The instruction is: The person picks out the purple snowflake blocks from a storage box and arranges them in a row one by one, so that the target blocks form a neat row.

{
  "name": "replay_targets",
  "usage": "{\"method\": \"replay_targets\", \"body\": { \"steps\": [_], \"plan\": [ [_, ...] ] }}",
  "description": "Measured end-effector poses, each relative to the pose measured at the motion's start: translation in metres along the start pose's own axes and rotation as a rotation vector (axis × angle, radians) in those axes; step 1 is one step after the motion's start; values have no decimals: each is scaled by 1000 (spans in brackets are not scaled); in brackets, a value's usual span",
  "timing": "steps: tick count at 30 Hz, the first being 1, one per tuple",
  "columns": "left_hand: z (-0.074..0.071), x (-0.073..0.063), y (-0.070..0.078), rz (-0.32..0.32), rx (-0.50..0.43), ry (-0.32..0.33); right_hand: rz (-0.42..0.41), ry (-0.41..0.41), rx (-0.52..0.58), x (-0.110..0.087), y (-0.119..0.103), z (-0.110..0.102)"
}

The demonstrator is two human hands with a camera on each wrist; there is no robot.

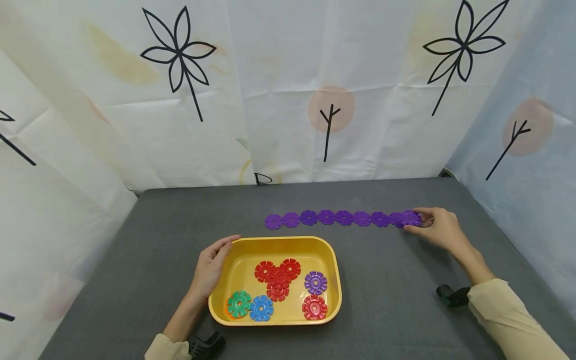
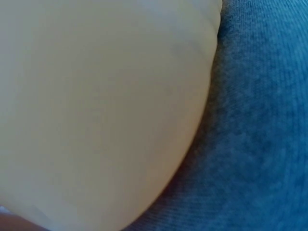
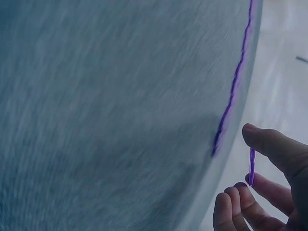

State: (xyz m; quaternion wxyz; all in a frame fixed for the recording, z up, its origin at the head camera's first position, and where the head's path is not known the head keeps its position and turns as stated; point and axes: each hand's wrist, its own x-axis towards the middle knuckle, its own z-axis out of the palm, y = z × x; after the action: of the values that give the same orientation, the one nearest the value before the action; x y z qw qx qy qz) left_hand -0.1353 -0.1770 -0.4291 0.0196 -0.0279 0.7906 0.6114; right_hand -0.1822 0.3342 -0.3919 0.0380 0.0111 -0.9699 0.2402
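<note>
My right hand (image 1: 438, 227) pinches a purple flower-shaped plastic disc (image 1: 410, 218) between thumb and fingers. This disc overlaps the right end of a row of purple discs (image 1: 344, 218) in the head view. From the right wrist, the held disc (image 3: 252, 166) appears edge-on, apart from the row (image 3: 233, 91). My left hand (image 1: 211, 267) holds the back left corner of a yellow tray (image 1: 292, 240), fingers at its rim. Several red discs (image 1: 279, 275), a purple disc (image 1: 316, 283), a green disc (image 1: 239, 303) over an orange one, and a blue disc (image 1: 261, 308) lie inside.
A dark grey table (image 1: 382, 300) lies under everything. White printed cloth (image 1: 279, 125) hangs behind and at both sides. Dark wrist devices (image 1: 452, 296) sit by both sleeves. A blurred pale surface (image 2: 96, 106) fills most of the left wrist view.
</note>
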Motion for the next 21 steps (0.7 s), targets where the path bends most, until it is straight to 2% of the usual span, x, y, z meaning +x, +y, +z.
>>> {"method": "replay_targets", "body": {
  "steps": [10, 21],
  "plan": [
    [1, -1, 2, -5, -8, -5, 79, -65, -50, 7, 26, 0],
    [0, -4, 4, 4, -16, 1, 118, -117, -48, 11, 31, 1]
  ]
}}
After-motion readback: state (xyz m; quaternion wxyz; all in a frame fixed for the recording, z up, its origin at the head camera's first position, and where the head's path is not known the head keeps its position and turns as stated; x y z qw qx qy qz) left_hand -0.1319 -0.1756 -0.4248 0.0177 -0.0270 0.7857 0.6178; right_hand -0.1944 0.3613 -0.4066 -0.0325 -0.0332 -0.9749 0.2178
